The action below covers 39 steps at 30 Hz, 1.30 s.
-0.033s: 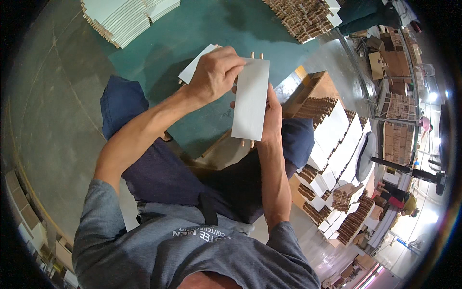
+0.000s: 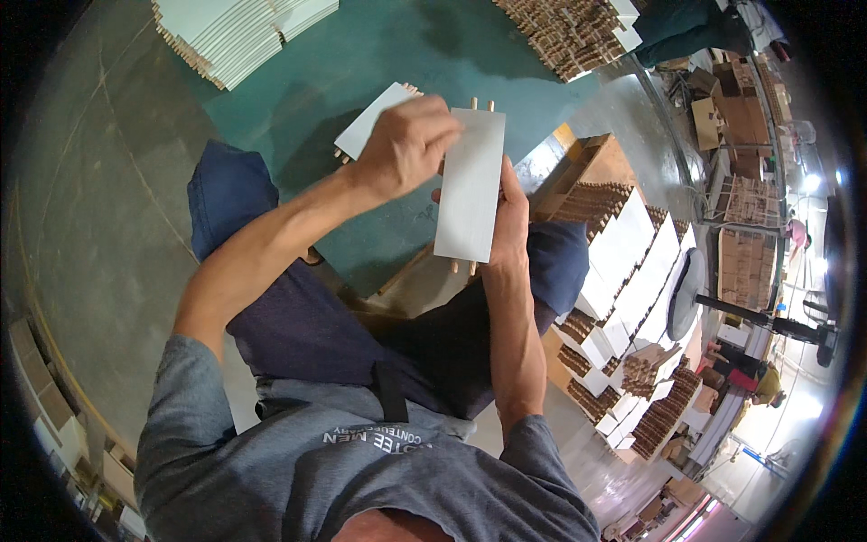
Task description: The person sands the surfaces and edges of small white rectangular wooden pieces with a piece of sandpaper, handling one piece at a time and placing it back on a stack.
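Note:
A narrow white panel (image 2: 470, 185) with wooden dowels (image 2: 475, 104) jutting from both short ends is held up in front of me. My right hand (image 2: 513, 212) grips it from the right side and underneath, with some fingertips showing past its left edge. My left hand (image 2: 411, 144) is curled closed at the panel's upper left edge, slightly blurred; whatever its fingers may hold is hidden. Behind the left hand, a second white panel (image 2: 372, 119) with dowels at its ends lies on the green surface (image 2: 352, 239), partly covered by that hand.
A stack of white panels (image 2: 244, 36) stands at the far left of the green surface, and a pile of dowelled pieces (image 2: 569, 41) at the far right. To my right are many stacked panels (image 2: 623, 244) and a round fan-like object (image 2: 688, 294) on a pole. People and cartons (image 2: 745, 99) appear beyond.
My left hand has shifted slightly toward me along the panel's left edge, uncovering more of the panel lying behind it. The right hand and its panel have hardly moved.

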Tool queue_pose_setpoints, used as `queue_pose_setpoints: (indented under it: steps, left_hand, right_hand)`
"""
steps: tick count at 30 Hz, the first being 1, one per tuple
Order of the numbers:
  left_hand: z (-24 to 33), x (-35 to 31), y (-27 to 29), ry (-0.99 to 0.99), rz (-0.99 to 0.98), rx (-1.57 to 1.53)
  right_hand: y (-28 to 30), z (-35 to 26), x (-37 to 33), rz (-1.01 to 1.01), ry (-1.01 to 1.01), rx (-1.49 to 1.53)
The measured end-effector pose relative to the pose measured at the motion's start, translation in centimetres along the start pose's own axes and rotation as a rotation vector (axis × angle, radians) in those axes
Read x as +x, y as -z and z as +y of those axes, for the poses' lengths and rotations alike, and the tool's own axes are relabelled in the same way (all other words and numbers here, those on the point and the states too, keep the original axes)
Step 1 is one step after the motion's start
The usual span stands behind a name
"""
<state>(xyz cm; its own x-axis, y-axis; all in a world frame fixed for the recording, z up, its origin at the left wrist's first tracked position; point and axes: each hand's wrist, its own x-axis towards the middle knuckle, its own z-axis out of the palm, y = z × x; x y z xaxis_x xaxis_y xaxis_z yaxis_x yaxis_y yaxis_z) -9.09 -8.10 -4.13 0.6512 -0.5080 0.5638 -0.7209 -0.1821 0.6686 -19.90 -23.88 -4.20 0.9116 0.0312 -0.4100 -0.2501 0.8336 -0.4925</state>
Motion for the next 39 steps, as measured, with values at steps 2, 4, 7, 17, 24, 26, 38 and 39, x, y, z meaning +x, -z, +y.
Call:
queue_pose_setpoints:
  steps: [2, 4, 7, 17, 24, 26, 38, 39]
  left_hand:
    - [2.7, -2.4, -2.2, -0.319, -0.013, -0.076]
    - [5.7, -4.5, -2.8, -0.219, -0.193, -0.213]
    - [5.8, -4.2, -2.9, -0.258, -0.206, -0.188]
    - [-4.7, 3.3, 3.4, 0.377, 0.334, -0.207]
    - [-5.8, 2.3, 9.4, 0.403, 0.618, -0.368]
    - [-7.0, 2.3, 9.2, 0.376, 0.657, -0.318]
    - [-6.1, 2.2, 11.9, 0.505, 0.755, -0.358]
    - [-5.9, 2.4, 11.8, 0.507, 0.754, -0.367]
  right_hand:
    - [0.1, -0.3, 0.4, -0.032, 0.008, 0.081]
    - [0.1, -0.7, 0.1, -0.09, 0.047, 0.078]
    - [0.8, -0.4, 0.1, -0.145, 0.053, 0.066]
    - [0.3, 0.8, -1.0, -0.037, 0.085, -0.085]
    - [1.2, 2.5, 1.7, 0.231, -0.001, -0.479]
    - [0.9, 3.0, 3.6, 0.324, -0.044, -0.733]
    - [0.0, 8.7, 20.6, 0.624, 0.084, -0.994]
    - [1.1, 8.7, 21.8, 0.659, 0.119, -1.024]
